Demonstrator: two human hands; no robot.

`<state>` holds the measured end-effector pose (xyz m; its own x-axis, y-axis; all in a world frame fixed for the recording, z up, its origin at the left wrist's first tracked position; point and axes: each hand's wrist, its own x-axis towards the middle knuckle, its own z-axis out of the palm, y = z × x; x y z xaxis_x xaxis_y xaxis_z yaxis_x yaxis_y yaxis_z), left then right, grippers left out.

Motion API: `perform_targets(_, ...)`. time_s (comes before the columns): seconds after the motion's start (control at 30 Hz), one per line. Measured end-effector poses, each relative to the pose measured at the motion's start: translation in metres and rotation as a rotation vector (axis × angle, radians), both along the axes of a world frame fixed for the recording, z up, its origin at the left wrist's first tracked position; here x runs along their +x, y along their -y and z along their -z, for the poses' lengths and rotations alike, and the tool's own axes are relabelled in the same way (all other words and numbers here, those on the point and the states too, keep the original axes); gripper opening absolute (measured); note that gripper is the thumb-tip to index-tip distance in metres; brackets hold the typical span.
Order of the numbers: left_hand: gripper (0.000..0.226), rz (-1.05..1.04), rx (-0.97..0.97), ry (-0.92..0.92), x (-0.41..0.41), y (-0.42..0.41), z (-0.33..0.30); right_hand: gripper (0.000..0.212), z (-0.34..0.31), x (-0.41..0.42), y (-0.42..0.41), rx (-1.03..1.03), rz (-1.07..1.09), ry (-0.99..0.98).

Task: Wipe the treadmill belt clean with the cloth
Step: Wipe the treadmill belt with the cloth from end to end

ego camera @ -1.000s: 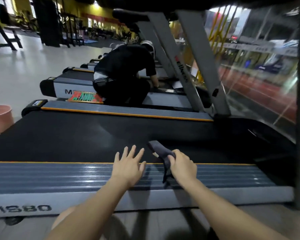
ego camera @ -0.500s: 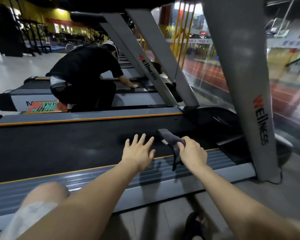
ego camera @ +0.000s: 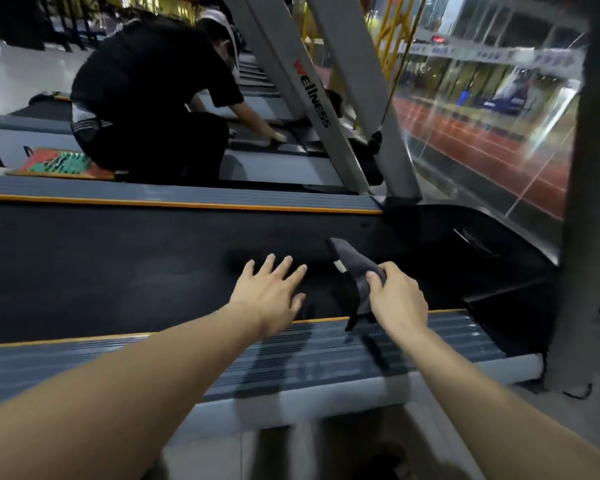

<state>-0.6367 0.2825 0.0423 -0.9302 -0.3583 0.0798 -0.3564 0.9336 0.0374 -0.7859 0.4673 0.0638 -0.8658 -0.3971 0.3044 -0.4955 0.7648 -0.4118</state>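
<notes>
Grey cloth (ego camera: pixel 359 271) pinched in right hand (ego camera: pixel 397 299); left hand (ego camera: pixel 269 296) fingers (ego camera: pixel 284 268) spread.

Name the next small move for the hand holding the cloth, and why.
Probably lower the right hand to press the cloth flat on the belt: the cloth hangs bunched from the fingers, apparently above the surface, while the left hand is open.

Matt, rubbery-looking surfaces throughout; soft fabric in hand.
Wide black treadmill belt (ego camera: pixel 125 265): matt, fine-grained. Small dark grey cloth (ego camera: pixel 355 268): soft, limp, unglossed, pale tag sewn on. Grey ribbed side rail (ego camera: pixel 326 351): grooved, dull, orange-edged. Slanted grey upright post (ego camera: pixel 312 109): smooth, painted-looking, slight sheen. Large window pane (ego camera: pixel 482 133): glossy, reflective.
</notes>
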Motion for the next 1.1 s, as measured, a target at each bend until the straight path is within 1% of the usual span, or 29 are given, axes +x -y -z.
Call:
perform_targets(0.13, 0.063, 0.014, 0.019, 0.019, -0.058, 0.042, 0.042, 0.018, 0.039, -0.058, 0.034, -0.061, -0.004, 0.061)
perform_targets(0.3, 0.063, 0.066, 0.062, 0.035, -0.161, 0.082, 0.093, 0.017, 0.082, -0.152, 0.08, -0.104, 0.003, 0.081)
perform_targets(0.47, 0.063, 0.136, -0.003, -0.029, -0.255, 0.108, 0.137, 0.017, 0.099, -0.255, 0.113, -0.107, 0.047, -0.083)
perform_targets(0.57, 0.061, 0.121, 0.049, -0.091, -0.298, 0.125, 0.151, 0.016, 0.112, -0.303, 0.126, -0.11, 0.036, -0.185)
perform_targets(0.6, 0.06, 0.112, 0.068, -0.095, -0.312, 0.13, 0.153, 0.022, 0.12, -0.318, 0.132, -0.08, 0.029, -0.159)
perform_targets(0.67, 0.059, 0.086, 0.126, -0.056, -0.339, 0.141, 0.153, 0.037, 0.143, -0.341, 0.142, 0.002, 0.035, -0.023)
perform_targets(0.7, 0.059, 0.06, 0.152, -0.028, -0.351, 0.146, 0.154, 0.041, 0.154, -0.349, 0.146, 0.014, 0.032, 0.033)
perform_targets(0.77, 0.057, 0.027, 0.15, 0.015, -0.37, 0.156, 0.157, 0.045, 0.173, -0.362, 0.153, 0.03, -0.026, 0.052)
perform_targets(0.83, 0.056, 0.045, 0.119, 0.015, -0.386, 0.162, 0.162, 0.05, 0.184, -0.375, 0.157, 0.185, -0.103, 0.033)
perform_targets(0.9, 0.055, 0.046, 0.128, 0.005, -0.4, 0.168, 0.166, 0.057, 0.191, -0.386, 0.163, 0.372, -0.169, 0.111)
perform_targets(0.97, 0.055, 0.046, 0.133, 0.045, -0.415, 0.175, 0.169, 0.06, 0.196, -0.393, 0.171, 0.472, -0.188, 0.212)
perform_targets(1.03, 0.057, 0.047, 0.087, 0.126, -0.429, 0.181, 0.173, 0.06, 0.2, -0.398, 0.177, 0.468, -0.166, 0.284)
perform_targets(1.1, 0.058, 0.021, 0.089, 0.191, -0.44, 0.191, 0.176, 0.058, 0.204, -0.401, 0.18, 0.435, -0.148, 0.294)
